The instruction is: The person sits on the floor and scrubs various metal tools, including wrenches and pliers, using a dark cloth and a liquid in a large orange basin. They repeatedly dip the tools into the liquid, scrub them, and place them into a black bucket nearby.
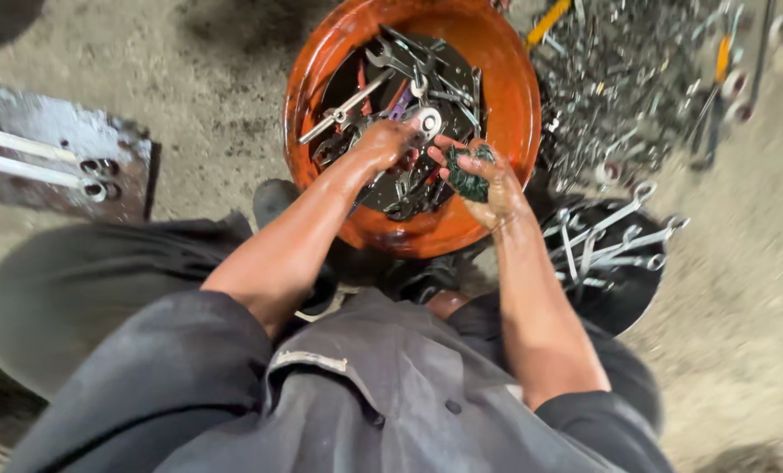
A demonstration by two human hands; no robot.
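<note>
An orange basin (496, 79) sits on the ground in front of me, filled with dark oily liquid and several wrenches. My left hand (382, 144) reaches into the basin and grips a ratchet wrench (425, 121) whose shiny round head sticks out past my fingers. Beside it, my right hand (488, 180) is closed around a dark green scrubbing pad (468, 180), pressed near the wrench. Both hands and forearms are slick with oil.
A black round pan (623, 293) at the right holds several clean wrenches (615, 236). A heap of loose metal tools (637, 79) lies at the upper right. A metal plate with rods (54, 158) lies at the left. The ground is sandy concrete.
</note>
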